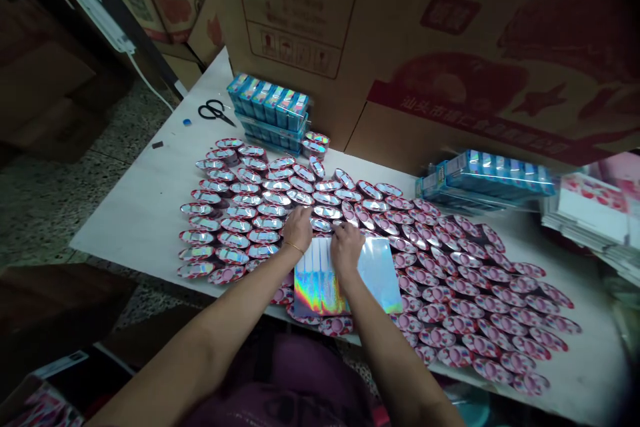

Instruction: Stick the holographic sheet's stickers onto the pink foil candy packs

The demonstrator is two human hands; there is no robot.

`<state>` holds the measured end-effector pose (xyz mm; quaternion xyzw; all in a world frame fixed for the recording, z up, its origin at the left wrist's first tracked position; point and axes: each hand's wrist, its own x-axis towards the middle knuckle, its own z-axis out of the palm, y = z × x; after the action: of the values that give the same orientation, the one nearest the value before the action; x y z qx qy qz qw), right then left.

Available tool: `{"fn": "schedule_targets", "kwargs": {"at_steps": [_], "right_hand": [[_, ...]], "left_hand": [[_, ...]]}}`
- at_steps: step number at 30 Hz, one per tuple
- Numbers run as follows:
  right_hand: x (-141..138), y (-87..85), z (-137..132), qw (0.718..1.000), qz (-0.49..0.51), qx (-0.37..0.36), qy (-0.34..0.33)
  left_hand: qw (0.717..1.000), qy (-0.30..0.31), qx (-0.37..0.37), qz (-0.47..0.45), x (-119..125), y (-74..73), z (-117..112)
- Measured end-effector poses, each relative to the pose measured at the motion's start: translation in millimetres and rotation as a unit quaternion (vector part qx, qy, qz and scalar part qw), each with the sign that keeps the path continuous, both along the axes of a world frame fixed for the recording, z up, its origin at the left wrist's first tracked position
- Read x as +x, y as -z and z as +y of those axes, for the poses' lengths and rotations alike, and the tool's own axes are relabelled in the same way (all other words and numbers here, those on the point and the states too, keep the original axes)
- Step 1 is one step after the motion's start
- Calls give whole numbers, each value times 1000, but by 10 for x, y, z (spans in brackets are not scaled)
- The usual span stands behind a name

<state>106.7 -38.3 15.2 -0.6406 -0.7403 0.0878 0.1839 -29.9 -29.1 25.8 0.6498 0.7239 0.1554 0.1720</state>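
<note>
2 hands (349, 245) at shiny sheet (379, 270)

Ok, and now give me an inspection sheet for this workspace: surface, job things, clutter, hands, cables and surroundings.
Surface: white table, much of it covered.
Job things: many small oval tubs, crowded together; a shiny sheet lies over some.
Clutter: scissors, blue cap and dark scrap at the far left; blue packs stacked along the back.
Hands: left hand by the sheet's top-left edge, fingertips over tubs; right hand on the sheet. Exact grips unclear.
Cables: white cable beyond the table's far-left edge.
Surroundings: large cardboard box behind; speckled floor at left.
</note>
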Motion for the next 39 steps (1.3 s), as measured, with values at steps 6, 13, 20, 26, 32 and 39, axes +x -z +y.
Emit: {"fn": "schedule_targets", "kwargs": {"at_steps": [6, 13, 20, 26, 32, 39], "right_hand": [[215, -154, 109, 974, -129, -35, -185], [791, -204, 114, 986, 29, -45, -157], [825, -24, -202, 960, -99, 3, -262], [852, -203, -377, 968, -39, 28, -248], [682, -1288, -410, 958, 179, -131, -182], [159, -971, -231, 888, 406, -214, -3]], "left_hand": [[993, 95, -23, 65, -47, -75, -100], [980, 194, -38, 6, -59, -155, -289], [979, 143, -127, -73, 106, -21, -340], [985, 125, -101, -59, 215, -54, -415], [991, 98, -68, -52, 266, -129, -481], [857, -126, -90, -491, -94, -185, -739]]}}
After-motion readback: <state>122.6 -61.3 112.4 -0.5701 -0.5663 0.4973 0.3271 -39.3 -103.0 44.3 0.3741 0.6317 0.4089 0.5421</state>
